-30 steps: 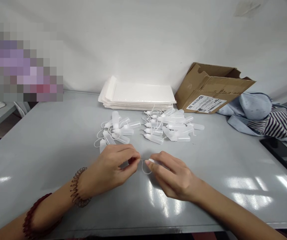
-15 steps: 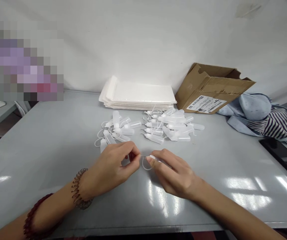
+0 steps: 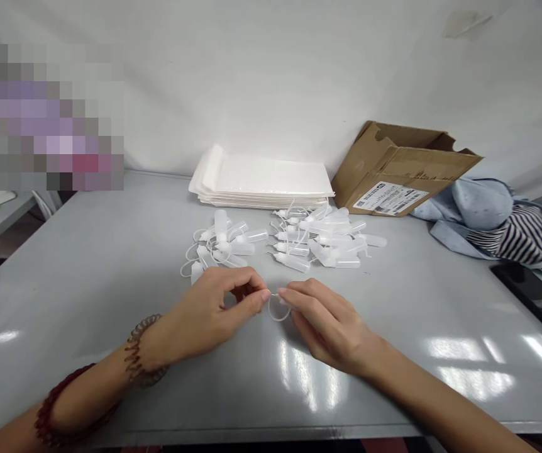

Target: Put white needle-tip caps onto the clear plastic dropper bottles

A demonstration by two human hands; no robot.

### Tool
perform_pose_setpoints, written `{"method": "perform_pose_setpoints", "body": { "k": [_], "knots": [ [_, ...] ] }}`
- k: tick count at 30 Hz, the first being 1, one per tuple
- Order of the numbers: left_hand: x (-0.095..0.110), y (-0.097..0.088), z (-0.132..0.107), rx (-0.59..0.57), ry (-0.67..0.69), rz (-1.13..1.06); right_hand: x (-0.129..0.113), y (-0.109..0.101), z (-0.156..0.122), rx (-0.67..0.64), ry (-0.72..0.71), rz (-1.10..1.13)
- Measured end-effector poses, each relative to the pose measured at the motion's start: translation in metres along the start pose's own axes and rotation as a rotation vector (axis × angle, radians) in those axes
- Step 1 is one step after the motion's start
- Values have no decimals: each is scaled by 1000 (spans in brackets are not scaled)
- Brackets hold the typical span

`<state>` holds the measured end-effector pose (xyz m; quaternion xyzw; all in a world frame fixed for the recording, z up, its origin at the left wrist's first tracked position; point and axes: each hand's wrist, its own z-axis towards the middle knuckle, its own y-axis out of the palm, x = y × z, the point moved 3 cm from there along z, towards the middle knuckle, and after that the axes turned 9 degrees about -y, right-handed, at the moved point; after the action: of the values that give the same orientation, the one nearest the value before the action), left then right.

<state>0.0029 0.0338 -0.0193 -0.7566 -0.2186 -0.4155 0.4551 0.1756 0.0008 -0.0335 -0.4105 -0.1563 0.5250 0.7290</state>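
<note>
My left hand (image 3: 217,311) and my right hand (image 3: 327,327) meet at the middle of the grey table (image 3: 87,264), fingertips nearly touching. A thin white loop of tether (image 3: 279,311) hangs between them, and a fine metal needle tip (image 3: 273,294) shows at my left fingertips. My right fingers cover a small translucent plastic bottle (image 3: 286,296), mostly hidden. Just beyond my hands lie two loose heaps of similar needle-tip bottles (image 3: 226,242) (image 3: 320,242), with tethered caps.
A stack of white padded mailers (image 3: 261,182) lies behind the bottles. To its right lean a torn cardboard box (image 3: 398,167) and a heap of blue and striped cloth (image 3: 492,223). A dark tablet or phone (image 3: 530,296) lies at the right edge.
Both hands have shifted slightly, with the left fingers moving closer to the right fingers. The white loop now hangs a little further right. The bottle heaps have not moved.
</note>
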Motion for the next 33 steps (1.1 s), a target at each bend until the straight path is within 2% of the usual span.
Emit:
{"method": "perform_pose_setpoints", "body": {
  "k": [3, 7, 10, 13, 16, 22, 26, 30, 33],
  "knots": [
    [-4, -10, 2, 5, -99, -133, 6, 2, -2, 11, 96, -20],
    [-16, -25, 6, 212, -239, -253, 15, 6, -4, -45, 223, -104],
    [-23, -29, 8, 335, -316, -420, 18, 8, -4, -99, 218, -203],
    [-25, -28, 6, 395, -366, -544, 21, 11, -4, -148, 207, -256],
    [-23, -25, 5, 367, -351, -533, 23, 13, -6, -192, 212, -277],
    [-19, -14, 8, 183, -283, -309, 25, 15, -7, -187, 217, -277],
    [-19, -8, 10, 118, -233, -231, 25, 15, -6, -190, 221, -236],
    [-19, -5, 8, 132, -183, -129, 24, 14, -5, -192, 220, -188],
    [-17, -6, 5, 243, -155, -43, 21, 9, -4, -109, 233, -62]
  ]
}}
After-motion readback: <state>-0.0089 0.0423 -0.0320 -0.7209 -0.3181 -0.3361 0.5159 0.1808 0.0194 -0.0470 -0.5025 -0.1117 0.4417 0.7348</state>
